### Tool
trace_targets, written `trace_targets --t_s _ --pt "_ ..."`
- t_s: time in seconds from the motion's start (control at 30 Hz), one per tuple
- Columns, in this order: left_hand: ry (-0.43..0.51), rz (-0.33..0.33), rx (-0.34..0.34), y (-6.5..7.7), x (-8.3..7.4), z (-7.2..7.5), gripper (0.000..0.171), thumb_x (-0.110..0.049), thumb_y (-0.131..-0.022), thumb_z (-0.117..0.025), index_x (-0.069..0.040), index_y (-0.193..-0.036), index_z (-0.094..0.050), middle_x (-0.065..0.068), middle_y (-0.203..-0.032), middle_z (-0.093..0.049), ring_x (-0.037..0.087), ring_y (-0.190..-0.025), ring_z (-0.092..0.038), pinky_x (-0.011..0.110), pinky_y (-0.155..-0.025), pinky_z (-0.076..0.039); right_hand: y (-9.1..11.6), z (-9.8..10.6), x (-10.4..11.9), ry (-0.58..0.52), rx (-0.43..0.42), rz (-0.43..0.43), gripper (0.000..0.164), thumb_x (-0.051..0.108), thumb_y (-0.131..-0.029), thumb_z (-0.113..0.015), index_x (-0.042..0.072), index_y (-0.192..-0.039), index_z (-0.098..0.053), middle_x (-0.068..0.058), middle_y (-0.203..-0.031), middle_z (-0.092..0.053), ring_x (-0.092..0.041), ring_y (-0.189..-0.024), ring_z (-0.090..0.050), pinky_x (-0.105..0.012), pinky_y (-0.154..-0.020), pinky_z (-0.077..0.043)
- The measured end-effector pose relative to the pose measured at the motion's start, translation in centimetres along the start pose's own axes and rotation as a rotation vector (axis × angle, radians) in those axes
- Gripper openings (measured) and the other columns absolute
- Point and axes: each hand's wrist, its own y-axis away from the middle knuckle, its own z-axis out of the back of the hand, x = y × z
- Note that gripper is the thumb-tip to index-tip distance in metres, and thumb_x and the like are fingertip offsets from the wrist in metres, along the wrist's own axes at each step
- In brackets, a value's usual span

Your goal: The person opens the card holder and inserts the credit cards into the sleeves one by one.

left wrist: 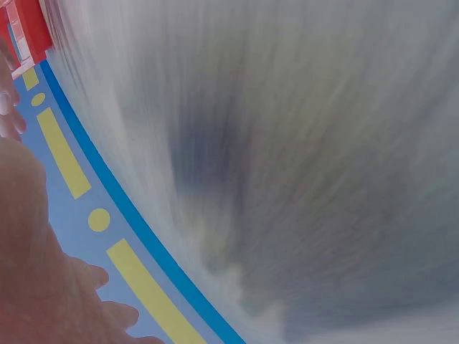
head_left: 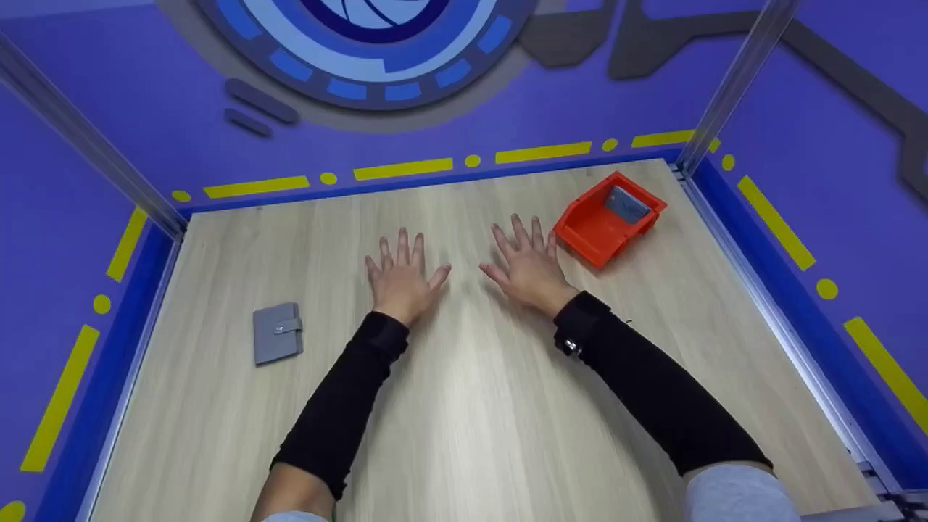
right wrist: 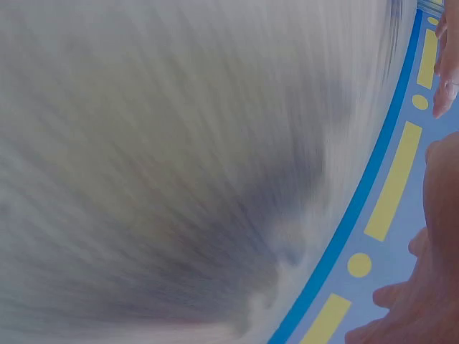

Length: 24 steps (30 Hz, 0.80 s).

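Observation:
My left hand (head_left: 403,285) is palm down over the middle of the wooden table (head_left: 464,406), its fingers straight and spread. To its right, my right hand (head_left: 533,273) lies the same way, fingers spread, with nothing held. Just beyond the right hand's little finger sits an orange-red plastic bin (head_left: 598,225) with a grey plate-like piece (head_left: 627,205) at its back end. A grey snap-closed wallet (head_left: 278,333) lies to the left of my left hand, apart from it. In the left wrist view part of the left hand (left wrist: 32,265) shows at the edge; the right wrist view shows part of the right hand (right wrist: 430,272).
Blue-purple panels (head_left: 406,138) with yellow markings wall the table at the back and both sides. Metal posts (head_left: 739,80) stand at the back corners. Black sleeves (head_left: 341,406) cover both forearms.

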Motion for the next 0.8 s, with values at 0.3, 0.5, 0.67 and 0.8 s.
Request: trace_targets --t_s 0.3,0.5,0.67,0.8 --pt "0.057 -0.013 0.004 0.5 -0.3 0.4 0.091 -0.079 -0.108 -0.035 -0.023 -0.178 -0.017 0.012 -0.187 -0.008 0.049 -0.172 -0.011 0.075 -0.133 -0.016 0.2 0.3 0.0 -0.005 0.006 -0.007 0.087 0.078 -0.109 -0.037 0.029 -0.178 -0.015 -0.014 -0.187 -0.004 -0.053 -0.172 -0.001 -0.078 -0.133 -0.003" --pt "0.127 -0.021 0.008 1.2 0.7 0.5 0.093 -0.078 -0.108 -0.041 -0.017 -0.176 -0.025 0.018 -0.185 -0.016 0.051 -0.17 -0.02 0.073 -0.133 -0.02 0.4 0.0 0.0 -0.009 0.036 -0.003 0.087 0.077 -0.109 -0.037 0.029 -0.178 -0.013 -0.015 -0.187 -0.007 -0.054 -0.171 -0.005 -0.079 -0.132 -0.005" --pt "0.16 -0.045 -0.099 2.1 3.1 1.3 0.074 -0.062 -0.111 -0.056 -0.003 -0.157 -0.057 0.024 -0.162 -0.058 0.045 -0.149 -0.058 0.064 -0.123 -0.044 0.5 0.1 0.1 -0.038 0.092 -0.002 0.087 0.076 -0.11 -0.037 0.029 -0.179 -0.01 -0.015 -0.187 -0.009 -0.053 -0.171 -0.01 -0.076 -0.133 -0.008" --pt "0.216 -0.06 -0.217 3.1 5.3 2.6 0.05 -0.045 -0.111 -0.065 -0.001 -0.132 -0.077 0.021 -0.13 -0.079 0.039 -0.119 -0.078 0.056 -0.103 -0.06 0.6 0.5 -0.1 -0.061 0.112 -0.002 0.086 0.073 -0.111 -0.04 0.027 -0.178 -0.013 -0.017 -0.186 -0.013 -0.052 -0.171 -0.012 -0.075 -0.133 -0.007"
